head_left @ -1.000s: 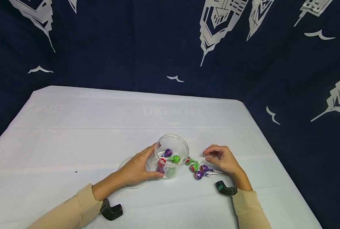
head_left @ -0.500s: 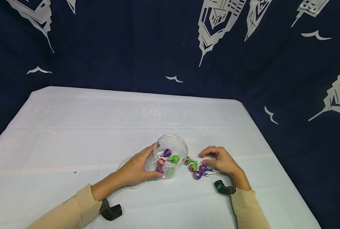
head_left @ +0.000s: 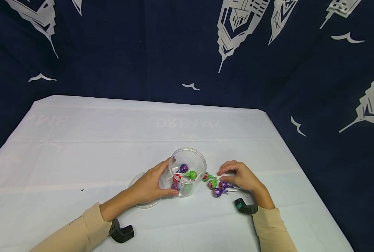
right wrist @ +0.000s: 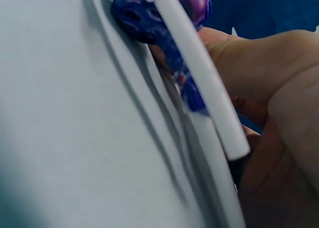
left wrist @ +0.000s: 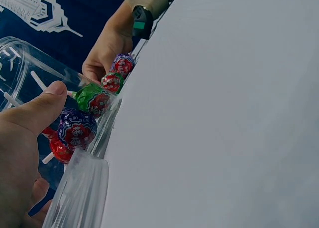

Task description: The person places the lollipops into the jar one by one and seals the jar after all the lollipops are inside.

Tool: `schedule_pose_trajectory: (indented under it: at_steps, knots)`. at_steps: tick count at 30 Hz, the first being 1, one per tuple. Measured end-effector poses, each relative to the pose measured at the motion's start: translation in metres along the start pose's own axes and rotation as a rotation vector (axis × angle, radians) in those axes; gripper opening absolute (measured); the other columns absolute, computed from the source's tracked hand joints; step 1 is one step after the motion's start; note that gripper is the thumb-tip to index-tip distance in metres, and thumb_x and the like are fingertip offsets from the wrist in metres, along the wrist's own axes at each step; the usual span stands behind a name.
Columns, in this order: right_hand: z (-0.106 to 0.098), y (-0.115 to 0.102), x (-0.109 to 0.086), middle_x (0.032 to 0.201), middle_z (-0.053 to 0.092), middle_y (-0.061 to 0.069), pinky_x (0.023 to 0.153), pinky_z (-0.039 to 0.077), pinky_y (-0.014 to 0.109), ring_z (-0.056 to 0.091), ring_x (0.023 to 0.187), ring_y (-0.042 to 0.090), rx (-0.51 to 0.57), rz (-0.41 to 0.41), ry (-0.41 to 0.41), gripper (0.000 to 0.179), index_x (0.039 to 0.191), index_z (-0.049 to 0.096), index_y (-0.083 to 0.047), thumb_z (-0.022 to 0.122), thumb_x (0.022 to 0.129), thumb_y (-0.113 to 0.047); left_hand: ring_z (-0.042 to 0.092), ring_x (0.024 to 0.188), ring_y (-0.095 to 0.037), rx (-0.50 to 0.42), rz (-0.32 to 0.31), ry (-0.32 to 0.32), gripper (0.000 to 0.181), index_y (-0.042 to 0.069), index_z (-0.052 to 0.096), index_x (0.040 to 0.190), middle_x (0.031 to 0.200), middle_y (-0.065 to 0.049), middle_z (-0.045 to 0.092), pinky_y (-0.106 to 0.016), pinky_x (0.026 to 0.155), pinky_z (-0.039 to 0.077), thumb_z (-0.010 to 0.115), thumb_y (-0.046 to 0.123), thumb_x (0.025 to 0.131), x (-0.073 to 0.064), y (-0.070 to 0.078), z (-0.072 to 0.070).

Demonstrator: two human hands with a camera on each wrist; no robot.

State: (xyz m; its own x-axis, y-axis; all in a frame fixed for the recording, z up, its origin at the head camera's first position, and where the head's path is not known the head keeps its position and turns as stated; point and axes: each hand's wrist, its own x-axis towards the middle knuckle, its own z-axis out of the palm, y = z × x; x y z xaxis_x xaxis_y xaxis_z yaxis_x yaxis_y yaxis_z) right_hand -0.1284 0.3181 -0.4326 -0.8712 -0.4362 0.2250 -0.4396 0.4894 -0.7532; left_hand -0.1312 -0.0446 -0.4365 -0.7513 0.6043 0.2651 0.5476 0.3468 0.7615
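Currently, left grip curled round a clear tub, wrapped lollipops inside, right grip at loose lollipops beside it on the white counter, unclear whether pinching a stick.

We see soft, even light on the bench, small glints on the clear tub, and a blurry right wrist view.

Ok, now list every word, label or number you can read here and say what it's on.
"DREAMS": faint, flipped letters on the white table cover.
Lettering farther left on it: too faint to read.
Print on the lollipop wrappers: too small and blurred.
Print on the left sleeve: too small.
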Motion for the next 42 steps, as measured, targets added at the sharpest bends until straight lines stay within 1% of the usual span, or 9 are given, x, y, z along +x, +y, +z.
schedule_pose_trajectory:
  at_steps: [8, 15, 23, 31, 35, 42]
  knots:
    - [0.0010, -0.0006, 0.0008, 0.086, 0.071, 0.006, 0.084, 0.043, 0.022, 0.059, 0.088, 0.016, -0.013, -0.018, 0.010, 0.017, 0.084, 0.077, -0.004, 0.081, 0.073, 0.009, 0.043, 0.136, -0.035, 0.011, 0.006, 0.001, 0.104, 0.006, 0.027, 0.155, 0.151, -0.014, 0.043, -0.055, 0.108, 0.038, 0.085, 0.041, 0.077, 0.0000, -0.0005, 0.0006]
    - [0.0013, -0.0014, 0.0003, 0.084, 0.071, 0.009, 0.081, 0.042, 0.023, 0.058, 0.085, 0.018, 0.016, -0.012, 0.018, 0.013, 0.081, 0.076, -0.003, 0.080, 0.075, 0.008, 0.043, 0.136, -0.035, 0.012, 0.003, -0.001, 0.104, 0.006, 0.027, 0.155, 0.151, -0.015, 0.043, -0.055, 0.107, 0.038, 0.085, 0.041, 0.077, 0.0000, -0.0001, 0.0006]
    - [0.0011, -0.0023, -0.0004, 0.085, 0.070, 0.010, 0.080, 0.042, 0.024, 0.057, 0.085, 0.017, 0.051, 0.012, 0.019, 0.011, 0.082, 0.076, -0.003, 0.079, 0.077, 0.006, 0.041, 0.137, -0.034, 0.006, -0.010, -0.004, 0.105, 0.009, 0.026, 0.156, 0.152, -0.014, 0.041, -0.054, 0.109, 0.037, 0.085, 0.042, 0.076, -0.0003, 0.0015, -0.0001]
    - [-0.0004, -0.0013, -0.0015, 0.086, 0.070, 0.011, 0.079, 0.043, 0.025, 0.057, 0.085, 0.016, 0.075, 0.040, 0.023, 0.011, 0.082, 0.076, -0.004, 0.078, 0.078, 0.006, 0.043, 0.136, -0.034, 0.006, -0.006, -0.003, 0.104, 0.009, 0.026, 0.156, 0.151, -0.014, 0.042, -0.055, 0.107, 0.038, 0.085, 0.042, 0.077, 0.0001, 0.0001, 0.0010]
    - [-0.0009, -0.0020, -0.0016, 0.086, 0.069, 0.013, 0.079, 0.046, 0.024, 0.058, 0.085, 0.017, 0.102, 0.047, 0.026, 0.010, 0.082, 0.075, -0.002, 0.077, 0.079, 0.007, 0.044, 0.135, -0.035, 0.012, -0.004, -0.001, 0.104, 0.007, 0.026, 0.156, 0.150, -0.014, 0.044, -0.055, 0.107, 0.039, 0.085, 0.042, 0.077, 0.0003, -0.0002, 0.0013]
    - [-0.0025, -0.0025, -0.0023, 0.087, 0.067, 0.014, 0.076, 0.050, 0.020, 0.060, 0.084, 0.011, 0.139, 0.049, 0.048, 0.008, 0.084, 0.072, 0.002, 0.074, 0.082, 0.009, 0.044, 0.135, -0.035, 0.017, 0.005, 0.003, 0.104, 0.006, 0.026, 0.155, 0.150, -0.015, 0.043, -0.055, 0.107, 0.039, 0.085, 0.042, 0.077, 0.0003, -0.0009, 0.0016]
